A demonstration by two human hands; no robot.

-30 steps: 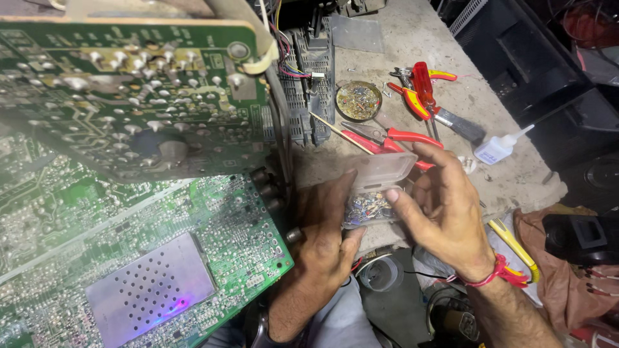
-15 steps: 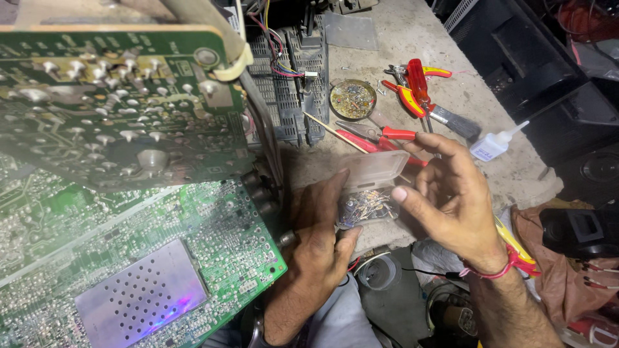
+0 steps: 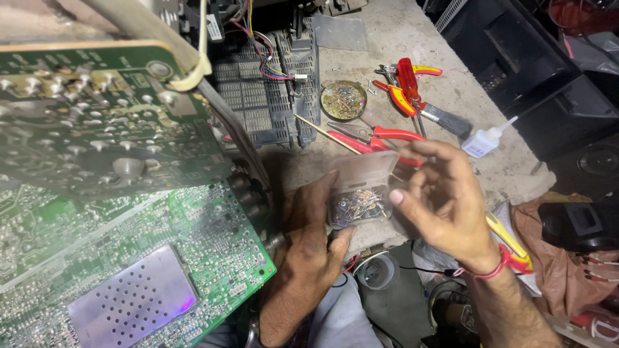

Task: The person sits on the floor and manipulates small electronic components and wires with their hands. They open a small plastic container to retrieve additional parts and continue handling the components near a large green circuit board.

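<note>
Component box — small, clear plastic, lid raised, filled with tiny electronic parts — sits near the centre of the head view, just right of the green circuit board. Left hand cradles it from below, fingers curled around its base. Right hand hovers at its right edge, fingers spread, thumb touching the box. Farther off — red-handled pliers and a round tin.
</note>
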